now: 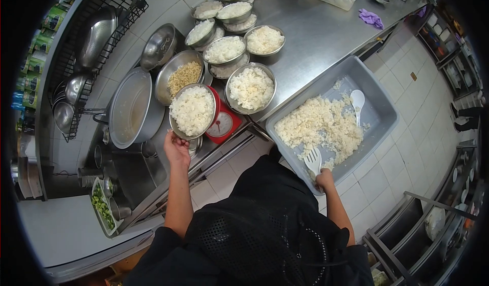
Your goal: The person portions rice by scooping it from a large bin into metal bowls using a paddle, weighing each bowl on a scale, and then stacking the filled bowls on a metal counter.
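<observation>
Observed: a steel bowl (192,110), round and shallow, heaped to the rim with white cooked rice. It sits on a red dial scale (224,125) at the near edge of the steel desk (316,31).

Left hand (177,148): fingers closed on the bowl's near rim, holding it on the scale.

Right hand (324,179): closed around the handle of a white slotted spatula (313,160). The blade lies at the near edge of the loose rice (318,125) spread in a grey plastic tub (379,115), which stands just right of the scale. A white spoon (357,102) rests in the tub beyond the rice.

Adjacent: a second filled bowl (250,87) just beside the scale, more filled bowls stacked behind it, and a wide empty pan (130,108) to the left.
</observation>
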A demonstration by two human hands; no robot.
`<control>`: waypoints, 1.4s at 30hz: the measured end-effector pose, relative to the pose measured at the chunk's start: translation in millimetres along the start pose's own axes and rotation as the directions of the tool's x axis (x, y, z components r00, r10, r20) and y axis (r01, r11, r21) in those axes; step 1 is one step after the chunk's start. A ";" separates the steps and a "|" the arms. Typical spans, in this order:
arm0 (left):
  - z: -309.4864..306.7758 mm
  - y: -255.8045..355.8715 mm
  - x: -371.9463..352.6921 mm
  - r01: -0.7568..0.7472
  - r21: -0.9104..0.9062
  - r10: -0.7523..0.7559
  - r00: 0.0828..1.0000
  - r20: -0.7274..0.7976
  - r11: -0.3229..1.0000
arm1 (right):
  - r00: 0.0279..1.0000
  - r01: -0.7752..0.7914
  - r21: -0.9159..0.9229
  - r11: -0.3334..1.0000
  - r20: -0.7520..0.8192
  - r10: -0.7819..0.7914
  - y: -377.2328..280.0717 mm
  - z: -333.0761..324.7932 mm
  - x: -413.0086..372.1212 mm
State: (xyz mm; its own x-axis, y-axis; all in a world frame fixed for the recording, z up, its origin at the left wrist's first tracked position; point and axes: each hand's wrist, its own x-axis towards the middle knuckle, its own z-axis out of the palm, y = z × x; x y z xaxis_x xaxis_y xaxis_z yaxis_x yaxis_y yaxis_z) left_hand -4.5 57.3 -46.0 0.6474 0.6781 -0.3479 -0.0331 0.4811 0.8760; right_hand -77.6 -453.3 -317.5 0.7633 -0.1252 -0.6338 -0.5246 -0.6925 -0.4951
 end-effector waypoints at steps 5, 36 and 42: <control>-17.2 2.0 18.1 -0.025 0.075 0.025 1.000 -0.005 0.997 | 0.989 -0.151 0.450 0.880 0.066 0.136 8.0 2.6 16.1; -12.2 20.4 26.7 0.074 0.395 -0.092 0.995 0.028 0.916 | 0.997 0.036 0.718 0.695 0.021 -0.073 -26.8 -23.5 9.0; -0.3 21.2 24.3 0.078 0.451 -0.082 0.997 -0.011 0.889 | 0.988 0.156 0.725 0.671 -0.118 -0.101 -32.4 -54.2 -20.2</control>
State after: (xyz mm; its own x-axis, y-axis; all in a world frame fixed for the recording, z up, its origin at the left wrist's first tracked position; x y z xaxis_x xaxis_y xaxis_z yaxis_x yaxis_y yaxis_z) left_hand 10.3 84.2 -36.1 0.6398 0.6425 -0.4217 0.3641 0.2299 0.9025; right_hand -55.5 -466.8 -256.5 0.8517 -0.1378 -0.5056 -0.5065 0.0310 -0.8617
